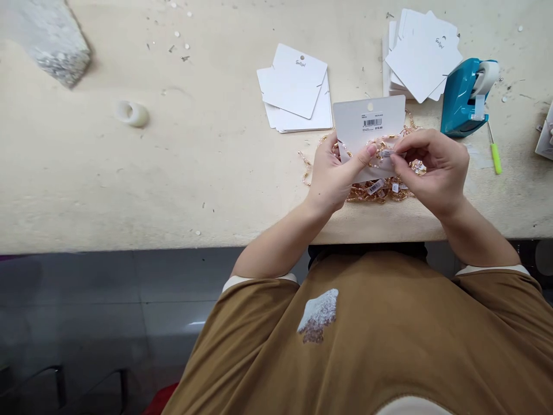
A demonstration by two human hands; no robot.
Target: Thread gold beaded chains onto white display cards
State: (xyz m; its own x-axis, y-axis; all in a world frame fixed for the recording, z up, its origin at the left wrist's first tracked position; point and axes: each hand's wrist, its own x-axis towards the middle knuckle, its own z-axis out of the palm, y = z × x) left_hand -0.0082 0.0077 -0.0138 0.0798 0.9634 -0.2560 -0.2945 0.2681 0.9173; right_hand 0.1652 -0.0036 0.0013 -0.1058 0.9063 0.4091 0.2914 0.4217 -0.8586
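Two bare hands work over a heap of tagged gold chains [375, 193] on the worktop [173, 190]: the left hand [332, 176] pinches a white barcoded card [367, 121] upright between thumb and fingers, while the right hand [432, 170] pinches a small tag [386, 154] against its front.

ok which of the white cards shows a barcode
The card held up between the left hand and right hand: its barcode faces the camera. The stacked cards to the left and right lie logo side up.
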